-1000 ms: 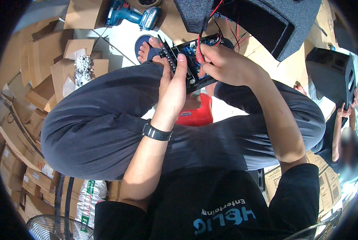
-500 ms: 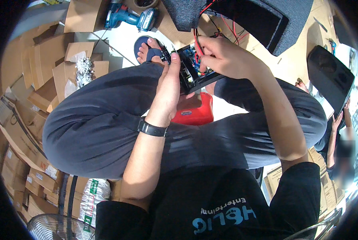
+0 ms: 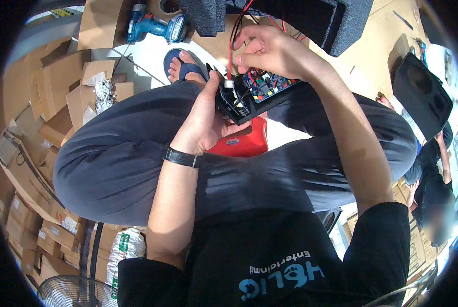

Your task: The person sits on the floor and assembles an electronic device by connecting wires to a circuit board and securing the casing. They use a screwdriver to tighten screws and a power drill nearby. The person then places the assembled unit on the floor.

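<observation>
My left hand (image 3: 206,115) grips the left end of a black amplifier panel (image 3: 259,106), thumb on its upper edge and fingers underneath. A circuit board (image 3: 272,84) with many small components faces up on the panel. At the panel's left part sits a white plug (image 3: 229,83), with red wires (image 3: 230,61) rising from it toward the speaker cabinet (image 3: 203,18). My right hand (image 3: 275,53) hovers above the board, close beside these wires. Its thumb and index finger are bent and apart, with nothing visible between them.
A blue cordless drill (image 3: 154,25) lies at the far left near a tape roll (image 3: 169,6). Beneath my legs is a red stool (image 3: 244,140). Cardboard boxes (image 3: 57,77) pile up on the left, above a fan (image 3: 75,291). Another person (image 3: 433,189) works at the right near a black speaker panel (image 3: 420,89).
My right hand has lifted off the board and its fingers have parted. The panel has turned and shifted slightly left with my left hand, exposing the circuit board and white plug.
</observation>
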`<control>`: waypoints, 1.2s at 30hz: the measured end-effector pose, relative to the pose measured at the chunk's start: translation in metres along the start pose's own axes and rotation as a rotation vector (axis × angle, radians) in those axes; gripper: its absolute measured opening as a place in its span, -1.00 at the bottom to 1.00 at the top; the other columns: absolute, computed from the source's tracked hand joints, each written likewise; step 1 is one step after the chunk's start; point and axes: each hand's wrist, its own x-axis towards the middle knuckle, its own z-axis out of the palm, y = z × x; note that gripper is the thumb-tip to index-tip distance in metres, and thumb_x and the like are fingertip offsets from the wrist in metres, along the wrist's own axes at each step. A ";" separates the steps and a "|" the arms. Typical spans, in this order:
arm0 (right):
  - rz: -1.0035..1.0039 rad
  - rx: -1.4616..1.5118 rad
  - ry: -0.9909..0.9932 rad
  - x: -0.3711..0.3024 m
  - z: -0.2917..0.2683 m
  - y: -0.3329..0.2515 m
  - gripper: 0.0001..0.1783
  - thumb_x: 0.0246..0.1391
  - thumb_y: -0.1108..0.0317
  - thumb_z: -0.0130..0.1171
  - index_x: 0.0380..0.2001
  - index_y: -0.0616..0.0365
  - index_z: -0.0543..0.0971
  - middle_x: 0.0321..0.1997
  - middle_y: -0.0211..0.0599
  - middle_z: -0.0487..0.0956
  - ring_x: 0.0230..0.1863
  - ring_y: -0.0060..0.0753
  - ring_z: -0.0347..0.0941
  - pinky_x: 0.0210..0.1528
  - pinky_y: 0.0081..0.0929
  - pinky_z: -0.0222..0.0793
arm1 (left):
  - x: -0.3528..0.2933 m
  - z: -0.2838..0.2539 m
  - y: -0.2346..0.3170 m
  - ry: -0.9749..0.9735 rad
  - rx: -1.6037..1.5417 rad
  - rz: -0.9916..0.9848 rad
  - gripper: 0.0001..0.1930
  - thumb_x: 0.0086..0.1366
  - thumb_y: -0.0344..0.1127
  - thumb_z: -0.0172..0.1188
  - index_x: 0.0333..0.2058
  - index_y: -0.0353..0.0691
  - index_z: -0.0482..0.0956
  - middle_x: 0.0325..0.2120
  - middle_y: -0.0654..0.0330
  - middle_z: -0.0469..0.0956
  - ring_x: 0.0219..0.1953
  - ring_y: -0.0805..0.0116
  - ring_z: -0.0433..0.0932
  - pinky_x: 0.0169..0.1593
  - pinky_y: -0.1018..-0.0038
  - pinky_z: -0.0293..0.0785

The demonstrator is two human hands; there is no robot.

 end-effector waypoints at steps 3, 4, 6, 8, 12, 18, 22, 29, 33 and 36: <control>-0.002 -0.011 0.084 0.001 0.005 0.003 -0.60 0.25 0.28 0.29 0.03 0.32 0.51 -0.28 -0.18 0.72 -0.20 -0.45 0.66 -0.06 -0.51 0.52 | 0.001 -0.002 -0.001 0.014 0.012 -0.015 -0.21 0.46 0.45 -0.24 0.21 -0.18 0.40 -0.02 0.07 0.58 -0.02 0.25 0.62 -0.05 0.21 0.69; 0.002 0.001 0.103 0.001 0.005 0.003 -0.61 0.24 0.27 0.30 0.00 0.32 0.53 -0.28 -0.18 0.72 -0.20 -0.43 0.67 -0.07 -0.50 0.53 | 0.001 -0.002 -0.001 0.020 0.025 -0.023 -0.21 0.47 0.45 -0.25 0.23 -0.17 0.40 0.02 0.06 0.56 0.01 0.23 0.60 -0.03 0.21 0.70; 0.060 -0.024 0.146 0.000 0.005 0.001 -0.63 0.21 0.26 0.32 -0.04 0.32 0.57 -0.27 -0.18 0.72 -0.19 -0.40 0.68 -0.09 -0.47 0.55 | 0.001 -0.001 -0.001 0.029 0.044 -0.013 -0.20 0.47 0.45 -0.26 0.25 -0.17 0.39 0.06 0.04 0.55 0.04 0.21 0.59 -0.02 0.21 0.71; -0.026 -0.239 0.223 -0.007 0.002 -0.006 -0.69 0.18 0.25 0.33 -0.15 0.28 0.62 -0.32 -0.16 0.71 -0.24 -0.34 0.68 -0.14 -0.42 0.55 | 0.000 0.001 -0.002 0.036 0.054 0.021 -0.19 0.46 0.45 -0.24 0.25 -0.19 0.39 0.06 0.03 0.55 0.02 0.20 0.59 -0.04 0.21 0.72; -0.041 -0.701 0.188 -0.046 0.001 -0.023 -0.80 0.12 0.26 0.31 -0.28 0.16 0.70 -0.42 -0.12 0.67 -0.34 -0.15 0.66 -0.24 -0.28 0.55 | -0.002 0.006 -0.003 0.063 0.051 0.047 -0.20 0.45 0.46 -0.21 0.25 -0.16 0.40 0.06 0.05 0.55 0.05 0.19 0.57 -0.02 0.19 0.68; 0.154 -0.777 0.147 -0.086 0.030 -0.025 -0.81 0.07 0.28 0.27 -0.27 -0.01 0.77 -0.39 -0.11 0.69 -0.32 -0.04 0.68 -0.22 -0.14 0.61 | -0.004 0.011 -0.003 0.066 0.081 0.061 -0.21 0.43 0.48 -0.18 0.24 -0.11 0.42 0.06 0.09 0.55 0.07 0.24 0.54 0.00 0.20 0.62; 0.055 -0.799 0.181 -0.085 0.041 -0.015 -0.81 0.07 0.28 0.26 -0.27 -0.05 0.77 -0.38 -0.12 0.69 -0.35 -0.04 0.67 -0.24 -0.14 0.61 | -0.005 0.010 -0.005 0.078 0.097 0.058 -0.20 0.41 0.51 -0.17 0.22 -0.09 0.45 0.03 0.13 0.56 0.05 0.27 0.54 -0.01 0.21 0.63; -0.059 -0.846 0.234 -0.084 0.053 -0.008 -0.83 0.00 0.35 0.25 -0.31 0.00 0.76 -0.49 -0.14 0.66 -0.44 -0.07 0.63 -0.34 -0.21 0.57 | -0.008 0.008 -0.005 0.037 0.097 0.086 -0.18 0.40 0.53 -0.17 0.22 -0.09 0.44 0.05 0.14 0.54 0.02 0.28 0.55 0.02 0.21 0.61; -0.128 -0.864 0.232 -0.080 0.048 -0.015 -0.86 0.03 0.35 0.28 -0.33 0.08 0.73 -0.56 -0.18 0.63 -0.53 -0.12 0.60 -0.42 -0.26 0.53 | -0.009 0.007 -0.004 0.026 0.103 0.062 -0.20 0.40 0.53 -0.18 0.23 -0.04 0.42 0.08 0.15 0.53 0.08 0.29 0.54 0.02 0.20 0.60; -0.072 -0.614 0.419 -0.064 0.039 -0.026 -0.88 0.06 0.34 0.26 -0.43 0.12 0.71 -0.54 -0.09 0.64 -0.43 -0.03 0.65 -0.38 -0.15 0.54 | -0.008 0.006 -0.005 0.009 0.099 0.080 -0.22 0.40 0.53 -0.17 0.25 0.01 0.41 0.09 0.17 0.53 0.13 0.32 0.52 -0.01 0.23 0.61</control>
